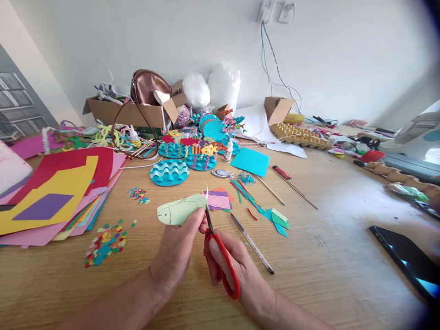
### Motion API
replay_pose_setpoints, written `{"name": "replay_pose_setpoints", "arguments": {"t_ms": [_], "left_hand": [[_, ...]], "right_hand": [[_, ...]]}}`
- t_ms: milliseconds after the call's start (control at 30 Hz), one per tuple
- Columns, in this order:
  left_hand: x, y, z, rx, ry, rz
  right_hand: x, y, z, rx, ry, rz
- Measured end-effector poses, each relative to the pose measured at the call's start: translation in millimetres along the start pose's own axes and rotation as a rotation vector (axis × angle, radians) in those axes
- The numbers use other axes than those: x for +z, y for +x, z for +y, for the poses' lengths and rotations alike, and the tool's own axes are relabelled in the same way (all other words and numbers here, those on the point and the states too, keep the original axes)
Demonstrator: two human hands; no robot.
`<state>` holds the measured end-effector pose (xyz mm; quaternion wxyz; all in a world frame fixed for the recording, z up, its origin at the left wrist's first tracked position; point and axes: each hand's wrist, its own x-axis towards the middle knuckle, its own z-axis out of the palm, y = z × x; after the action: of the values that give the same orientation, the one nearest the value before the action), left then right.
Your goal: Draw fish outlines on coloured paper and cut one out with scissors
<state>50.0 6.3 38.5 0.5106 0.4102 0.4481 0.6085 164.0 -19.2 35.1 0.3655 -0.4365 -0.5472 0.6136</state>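
Between the thumb and fingers of my left hand (178,247) is a pale green piece of paper (178,210) with a fish outline, eye and gill line drawn on it. My right hand (237,256) grips a pair of red-handled scissors (225,261), its fingers in the loops. The blades meet the right end of the paper, where a thin strip curls upward. Just beyond lies a small stack of pink and coloured paper (218,200). A clear pen (252,243) rests on the table to the right of the scissors.
Coloured paper sheets (65,192) and round confetti (107,240) lie on the left. Behind are blue wave-decorated discs (169,173), a glue bottle (228,151) and a cardboard box (147,113). Wooden sticks (271,190) and a phone (402,259) are to the right.
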Motion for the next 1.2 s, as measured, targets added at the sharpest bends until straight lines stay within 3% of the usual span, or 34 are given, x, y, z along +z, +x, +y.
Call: {"name": "replay_pose_setpoints", "arguments": {"t_ms": [167, 333, 633, 867, 1200], "left_hand": [[-2.0, -0.5, -7.2, -0.009, -0.027, 0.049], [-3.6, -1.4, -11.9, 0.003, -0.058, 0.001], [-3.8, -4.4, -11.0, -0.036, -0.041, -0.016], [-0.1, -4.0, -9.2, -0.050, -0.081, 0.051], [-2.1, -3.4, -10.3, -0.005, -0.113, 0.007]], "right_hand": [[-0.9, -0.2, -0.8, -0.003, -0.007, 0.004], [-0.9, -0.8, -2.2, -0.001, -0.036, 0.014], [0.1, -0.7, -1.9, 0.012, -0.037, 0.015], [-0.4, -2.3, -5.2, 0.011, -0.061, 0.013], [-1.9, -2.3, -2.0, -0.018, -0.089, 0.002]]}}
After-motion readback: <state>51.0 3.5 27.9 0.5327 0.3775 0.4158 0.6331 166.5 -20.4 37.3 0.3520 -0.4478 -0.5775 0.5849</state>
